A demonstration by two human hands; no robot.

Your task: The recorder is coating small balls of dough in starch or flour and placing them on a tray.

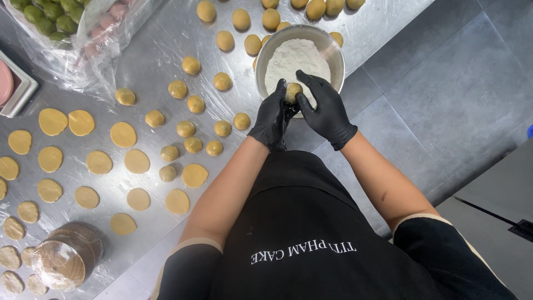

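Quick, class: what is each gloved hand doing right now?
Left hand: closed around the dough ball, holding it over the flour bowl.
Right hand: fingers curled on the same dough ball, pinching it from the other side.

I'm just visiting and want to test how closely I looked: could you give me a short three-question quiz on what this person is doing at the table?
1. True or false: both hands wear black gloves.
2. What do the left hand and right hand hold between them? A) a rolling pin B) a dough ball C) a spoon
3. Fill in: the hands are over a metal bowl holding white ____.

Key
1. True.
2. B; the fingertips of both hands close round one small tan ball.
3. Flour, by its look. More dough balls and flat dough discs lie on the steel table.
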